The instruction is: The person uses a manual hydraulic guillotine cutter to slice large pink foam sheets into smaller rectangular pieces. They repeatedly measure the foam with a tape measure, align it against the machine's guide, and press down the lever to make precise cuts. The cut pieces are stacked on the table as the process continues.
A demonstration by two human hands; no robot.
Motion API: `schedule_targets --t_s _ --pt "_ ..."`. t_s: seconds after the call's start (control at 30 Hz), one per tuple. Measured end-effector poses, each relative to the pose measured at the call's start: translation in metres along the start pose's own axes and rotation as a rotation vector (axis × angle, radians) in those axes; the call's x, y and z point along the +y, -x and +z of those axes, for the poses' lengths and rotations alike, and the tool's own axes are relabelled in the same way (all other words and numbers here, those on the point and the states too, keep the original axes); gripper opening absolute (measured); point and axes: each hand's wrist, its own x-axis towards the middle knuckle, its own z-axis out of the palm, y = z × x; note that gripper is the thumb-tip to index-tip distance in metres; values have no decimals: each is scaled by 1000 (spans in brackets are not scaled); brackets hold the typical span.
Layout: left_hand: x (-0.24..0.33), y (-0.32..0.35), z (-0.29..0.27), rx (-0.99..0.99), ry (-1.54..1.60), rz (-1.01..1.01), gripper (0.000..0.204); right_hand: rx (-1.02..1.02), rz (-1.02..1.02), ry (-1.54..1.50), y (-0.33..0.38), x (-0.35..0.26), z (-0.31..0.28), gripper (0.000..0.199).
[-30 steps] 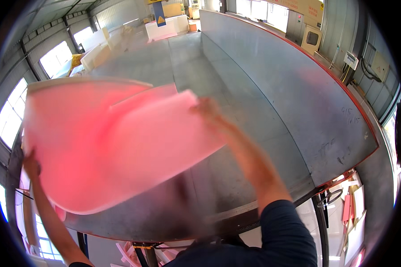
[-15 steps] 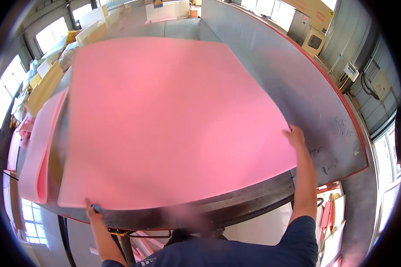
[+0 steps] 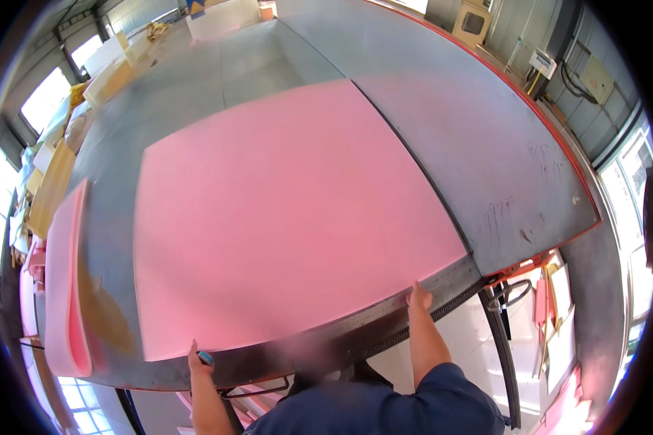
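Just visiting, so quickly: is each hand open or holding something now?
Left hand: closed on a small blue object.
Right hand: at the edge of the pink sheet; grip unclear.

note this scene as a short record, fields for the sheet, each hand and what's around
pink sheet: flat on the grey table
left hand: at the near edge, toward the left, with a small blue object
right hand: at the near edge, farther right
left side: folded pink piece
right side: grey panel, red-edged
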Motion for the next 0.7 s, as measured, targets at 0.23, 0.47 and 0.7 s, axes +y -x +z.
schedule_targets --t_s 0.23,0.47,0.7 --pt "33 81 82 6 -163 440 19 -153 60 -555 26 -45 -11 25" --pt "-12 51 43 177 -157 298 21 -77 93 -582 29 -48 0 16" --pt "-10 42 34 -61 -321 220 19 -109 96 -620 -17 -34 -13 16"
